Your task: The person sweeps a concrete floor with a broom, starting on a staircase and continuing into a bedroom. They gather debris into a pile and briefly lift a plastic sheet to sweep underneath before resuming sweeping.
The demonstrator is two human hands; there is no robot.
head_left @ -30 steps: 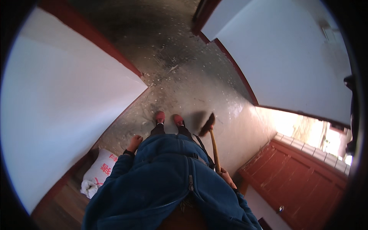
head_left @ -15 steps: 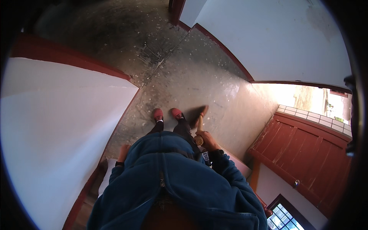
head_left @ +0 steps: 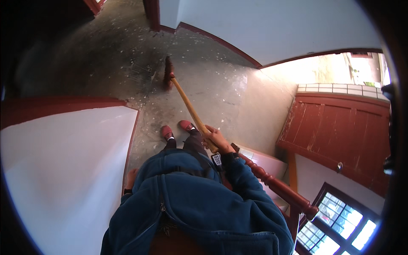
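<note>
My right hand [head_left: 216, 139] is wrapped round the upper end of a broom's pale wooden handle [head_left: 187, 102]. The handle slants forward and left from my waist. Its dark reddish-brown bristle head [head_left: 168, 74] meets the speckled floor well ahead of my feet, slightly blurred. My left hand [head_left: 131, 176] hangs low beside my hip, near the white wall; only a bit of it shows and its fingers are hidden. Below the broom, my red shoes [head_left: 176, 128] stand side by side on the floor.
A white wall [head_left: 68, 157] with a red-brown top edge rises close on my left. At right are a turned red-brown post [head_left: 280, 187], a red-brown door [head_left: 335, 131] and a barred window [head_left: 335, 216]. The concrete floor [head_left: 212, 93] runs past a far wall corner.
The broom has swung from close by my right foot to farther ahead and left, with my right hand still gripping it. My view has turned, and the turned post shows more fully.
</note>
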